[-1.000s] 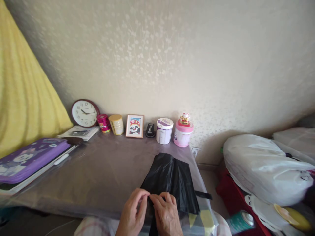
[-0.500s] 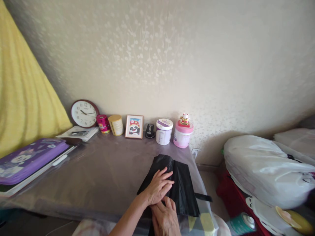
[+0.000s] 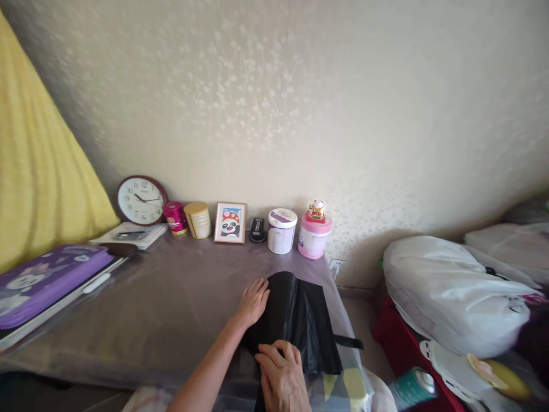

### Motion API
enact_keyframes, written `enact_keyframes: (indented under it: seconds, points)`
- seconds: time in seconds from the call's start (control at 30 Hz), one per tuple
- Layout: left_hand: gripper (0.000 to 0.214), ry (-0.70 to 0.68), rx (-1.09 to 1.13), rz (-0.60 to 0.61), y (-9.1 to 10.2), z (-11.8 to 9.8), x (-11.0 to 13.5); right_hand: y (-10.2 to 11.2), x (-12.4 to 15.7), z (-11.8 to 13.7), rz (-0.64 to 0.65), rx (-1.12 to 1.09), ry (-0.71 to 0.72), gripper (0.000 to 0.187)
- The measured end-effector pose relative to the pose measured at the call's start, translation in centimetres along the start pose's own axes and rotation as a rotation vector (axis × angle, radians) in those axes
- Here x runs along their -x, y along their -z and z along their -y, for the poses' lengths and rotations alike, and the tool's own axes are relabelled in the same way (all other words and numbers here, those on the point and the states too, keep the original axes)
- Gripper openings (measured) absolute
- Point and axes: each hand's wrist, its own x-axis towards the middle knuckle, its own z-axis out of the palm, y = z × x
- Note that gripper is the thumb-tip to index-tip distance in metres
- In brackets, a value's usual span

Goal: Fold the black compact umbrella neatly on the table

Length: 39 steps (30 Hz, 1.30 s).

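A black plastic bag (image 3: 300, 320) lies flat on the table (image 3: 171, 309), near its right end. My left hand (image 3: 253, 300) reaches forward with fingers stretched out flat on the bag's far left edge. My right hand (image 3: 283, 377) rests on the bag's near edge, fingers curled down and pressing the plastic against the table. A black strip (image 3: 349, 342) sticks out from the bag's right side.
Along the wall stand a clock (image 3: 140, 200), a red tin (image 3: 174, 218), a gold tin (image 3: 198, 220), a panda picture (image 3: 230, 222), a white tub (image 3: 281, 230) and a pink tub (image 3: 313, 237). A purple case (image 3: 47, 280) lies left. White bags (image 3: 454, 292) are piled right.
My left hand has moved from pinching the bag's near edge beside the right hand, forward over the bag to its far left edge, flat. The right hand stayed at the near edge.
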Motion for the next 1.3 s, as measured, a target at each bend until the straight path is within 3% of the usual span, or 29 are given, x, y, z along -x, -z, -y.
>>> enact_keyframes:
  seconds: [0.1, 0.2, 0.23, 0.3, 0.37, 0.5, 0.67, 0.8, 0.93, 1.07, 1.3]
  points:
    - [0.042, 0.019, 0.004, -0.055, 1.1, -0.5, 0.6, 0.2, -0.1, 0.2, -0.003, 0.008, -0.001, 0.035]
    - [0.042, -0.063, 0.052, -0.055, 2.6, -3.4, 2.1, 0.0, 0.0, 0.3, -0.003, 0.007, -0.005, 0.033]
    - [0.041, -0.118, 0.085, -0.029, 3.0, -4.5, 2.7, -0.3, 0.1, 0.3, -0.010, 0.007, -0.013, 0.033]
    - [0.040, -0.248, 0.219, 0.135, 3.8, -6.6, 4.0, -0.9, 0.5, 0.1, -0.040, 0.017, -0.038, 0.030]
    - [0.041, -0.254, 0.280, 0.232, 4.3, -7.8, 5.0, -1.6, 0.8, 0.0, -0.077, 0.027, -0.061, 0.028]
    - [0.042, -0.233, 0.329, 0.283, 4.5, -7.5, 6.0, -1.4, 1.0, 0.3, -0.077, -0.021, -0.035, 0.026]
    - [0.040, -0.193, 0.304, 0.213, 3.0, -5.9, 6.9, 2.1, 1.0, 0.1, -0.017, -0.236, 0.069, 0.025]
    - [0.040, -0.178, 0.205, 0.141, 1.9, -5.7, 8.5, 4.7, 2.0, -3.5, -0.217, -0.196, -0.233, 0.023]
    - [0.046, -0.189, 0.101, 0.096, 1.6, -6.3, 9.9, 5.1, 3.3, -8.6, -0.394, -0.042, -0.480, 0.032]
    - [0.059, -0.170, 0.056, 0.086, 1.4, -6.7, 11.0, 4.5, 3.8, -10.9, -0.381, -0.122, -0.646, 0.041]
    - [0.061, -0.135, 0.062, 0.050, 0.5, -6.3, 11.8, 4.3, 3.5, -10.9, -0.357, -0.187, -0.721, 0.044]
